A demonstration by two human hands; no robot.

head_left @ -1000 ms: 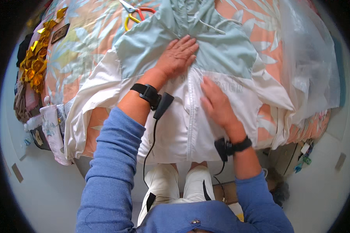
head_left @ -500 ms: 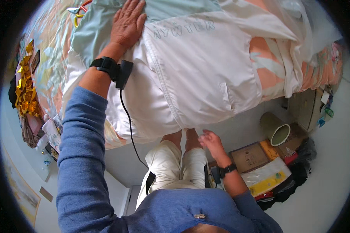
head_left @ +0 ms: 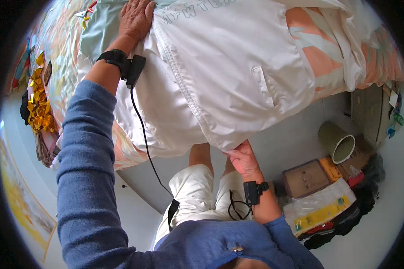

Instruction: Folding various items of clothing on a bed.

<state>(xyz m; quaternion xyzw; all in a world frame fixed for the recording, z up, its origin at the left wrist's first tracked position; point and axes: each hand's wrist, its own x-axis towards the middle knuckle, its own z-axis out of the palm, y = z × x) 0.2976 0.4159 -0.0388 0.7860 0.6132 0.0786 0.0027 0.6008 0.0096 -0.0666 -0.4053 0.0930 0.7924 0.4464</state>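
Note:
A white and mint-green jacket (head_left: 229,76) lies spread over the bed, its front edge with a stitched placket running towards me. My left hand (head_left: 137,20) rests flat on its upper part, where white meets green, fingers stretched out. Down at the bottom hem, my right hand (head_left: 244,160) pinches the corner of the white front panel between thumb and fingers. A slit pocket (head_left: 265,87) shows on that panel. The jacket's far end runs out of the picture.
Floral bedding (head_left: 316,40) covers the bed. Pliers with red and yellow handles (head_left: 86,14) lie far left, beyond gold folded ornaments (head_left: 40,101). Right of my legs stand a tipped green bin (head_left: 339,142), a brown box (head_left: 306,177) and plastic packs (head_left: 321,210).
My right hand has risen from beside my knees and taken hold of the jacket's hem, pulling the panel slightly right. The left hand stays flat on the cloth; the view has shifted.

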